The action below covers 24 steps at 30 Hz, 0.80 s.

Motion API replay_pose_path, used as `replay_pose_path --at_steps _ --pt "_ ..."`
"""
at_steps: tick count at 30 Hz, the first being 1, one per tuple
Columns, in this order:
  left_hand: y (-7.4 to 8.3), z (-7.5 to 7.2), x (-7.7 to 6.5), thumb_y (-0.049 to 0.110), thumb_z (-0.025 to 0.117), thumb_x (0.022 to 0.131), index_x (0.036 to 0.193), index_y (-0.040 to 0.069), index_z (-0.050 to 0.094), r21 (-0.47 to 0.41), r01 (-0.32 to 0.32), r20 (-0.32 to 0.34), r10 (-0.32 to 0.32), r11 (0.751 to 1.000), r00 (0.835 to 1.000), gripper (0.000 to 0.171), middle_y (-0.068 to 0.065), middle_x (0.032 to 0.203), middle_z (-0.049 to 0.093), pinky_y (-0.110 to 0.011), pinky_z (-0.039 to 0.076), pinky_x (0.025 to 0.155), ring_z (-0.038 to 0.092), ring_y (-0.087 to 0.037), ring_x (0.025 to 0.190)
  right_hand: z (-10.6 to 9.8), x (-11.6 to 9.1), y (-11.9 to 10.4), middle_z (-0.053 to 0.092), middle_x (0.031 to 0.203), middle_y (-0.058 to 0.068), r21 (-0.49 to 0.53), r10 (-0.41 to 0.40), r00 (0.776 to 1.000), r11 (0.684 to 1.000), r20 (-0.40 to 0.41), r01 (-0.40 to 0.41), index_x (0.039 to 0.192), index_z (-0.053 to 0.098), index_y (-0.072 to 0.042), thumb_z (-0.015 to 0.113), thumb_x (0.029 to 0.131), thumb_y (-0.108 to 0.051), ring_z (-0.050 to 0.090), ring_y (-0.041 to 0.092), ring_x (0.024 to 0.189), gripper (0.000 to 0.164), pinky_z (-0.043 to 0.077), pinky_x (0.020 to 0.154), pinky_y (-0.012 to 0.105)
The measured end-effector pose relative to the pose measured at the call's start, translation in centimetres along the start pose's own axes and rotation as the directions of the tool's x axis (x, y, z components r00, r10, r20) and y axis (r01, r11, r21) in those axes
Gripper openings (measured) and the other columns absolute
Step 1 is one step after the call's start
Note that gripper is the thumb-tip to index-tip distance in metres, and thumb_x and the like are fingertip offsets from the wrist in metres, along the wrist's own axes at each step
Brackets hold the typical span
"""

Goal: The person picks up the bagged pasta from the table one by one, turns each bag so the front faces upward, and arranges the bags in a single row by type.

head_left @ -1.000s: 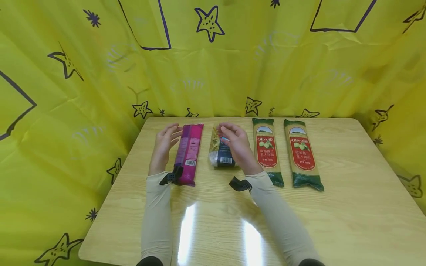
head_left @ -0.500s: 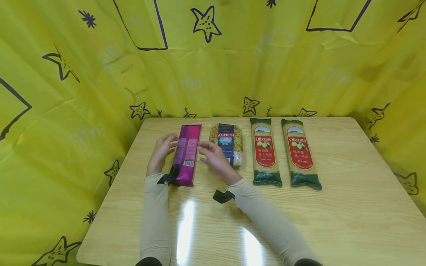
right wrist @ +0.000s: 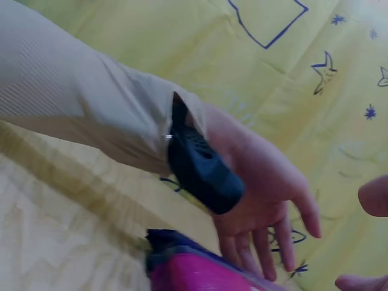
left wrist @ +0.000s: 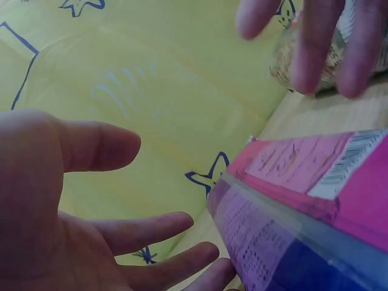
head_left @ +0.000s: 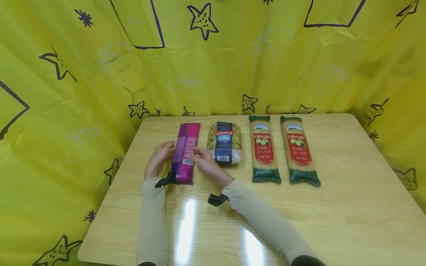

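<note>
A long pink and purple plastic packet point(head_left: 189, 135) with a barcode lies on the table, between the two hands. The left hand point(head_left: 159, 159) is at its left side, fingers spread and slightly bent; in the left wrist view the fingertips of the left hand point(left wrist: 91, 212) are right by the purple side, and whether they touch cannot be told. From the right, the right hand point(head_left: 210, 166) reaches to the packet's pink edge with loosely bent fingers. Its fingers point(left wrist: 318, 48) show above the packet in the left wrist view. Neither hand grips the packet.
Right of the pink packet lies an AGNESI pasta bag point(head_left: 224, 142). Further right are two Olivoila spaghetti packets, one nearer point(head_left: 264, 147) and one farther point(head_left: 299, 149). All lie on a wooden table point(head_left: 346, 207) before a yellow curtain point(head_left: 213, 74).
The right hand has moved left from over the AGNESI bag to the pink packet's right edge, uncovering the bag. The left hand has come slightly nearer the person along the packet's left side.
</note>
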<state>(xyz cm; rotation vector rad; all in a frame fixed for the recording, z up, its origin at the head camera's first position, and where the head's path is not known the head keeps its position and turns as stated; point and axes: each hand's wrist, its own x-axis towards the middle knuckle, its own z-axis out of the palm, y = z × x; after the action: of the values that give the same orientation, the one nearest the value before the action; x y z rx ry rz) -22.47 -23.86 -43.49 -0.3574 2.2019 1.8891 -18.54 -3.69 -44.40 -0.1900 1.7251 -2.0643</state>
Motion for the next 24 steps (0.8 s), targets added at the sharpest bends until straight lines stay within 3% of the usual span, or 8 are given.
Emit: replay_pose_path --at_steps 3,8,15,24 --pt "-0.2 0.0 -0.2 0.032 0.04 0.11 0.157 -0.008 0.03 0.005 0.004 0.011 -0.004 1.0 1.0 0.063 -0.03 0.161 0.038 -0.051 0.038 0.123 0.043 -0.042 0.147 0.4 -0.1 0.5 0.021 0.171 0.019 0.024 0.051 0.999 0.998 0.015 -0.051 0.16 0.031 -0.002 0.057 0.105 -0.022 0.021 0.039 0.159 0.065 0.023 0.129 0.059" --pt "0.0 0.0 -0.1 0.034 0.042 0.109 0.156 -0.008 0.034 0.042 0.001 0.033 -0.002 0.999 0.999 0.063 -0.03 0.158 0.042 -0.052 0.039 0.123 0.043 -0.042 0.147 0.7 0.1 1.3 0.018 0.171 0.019 0.207 0.113 0.992 0.971 0.054 -0.122 0.163 0.02 -0.002 0.054 0.105 -0.023 0.02 0.038 0.159 0.07 0.025 0.127 0.061" --pt "0.2 -0.6 -0.4 0.04 0.042 0.109 0.159 -0.006 0.029 0.144 0.06 0.045 -0.067 0.988 0.997 0.069 -0.028 0.16 0.039 -0.054 0.04 0.122 0.041 -0.042 0.149 0.3 0.1 1.6 0.027 0.167 0.02 0.325 0.116 0.988 0.935 0.097 -0.142 0.162 0.021 -0.003 0.045 0.108 -0.025 0.02 0.037 0.158 0.063 0.025 0.125 0.066" --pt "0.5 -0.5 -0.4 0.044 0.044 0.108 0.154 -0.009 0.038 0.198 0.082 0.044 -0.092 0.977 0.995 0.07 -0.027 0.155 0.046 -0.052 0.043 0.12 0.046 -0.04 0.146 -0.1 0.3 1.5 0.028 0.168 0.016 0.393 0.091 0.98 0.907 0.174 -0.154 0.16 0.027 -0.004 0.04 0.108 -0.031 0.029 0.036 0.155 0.06 0.028 0.125 0.059"
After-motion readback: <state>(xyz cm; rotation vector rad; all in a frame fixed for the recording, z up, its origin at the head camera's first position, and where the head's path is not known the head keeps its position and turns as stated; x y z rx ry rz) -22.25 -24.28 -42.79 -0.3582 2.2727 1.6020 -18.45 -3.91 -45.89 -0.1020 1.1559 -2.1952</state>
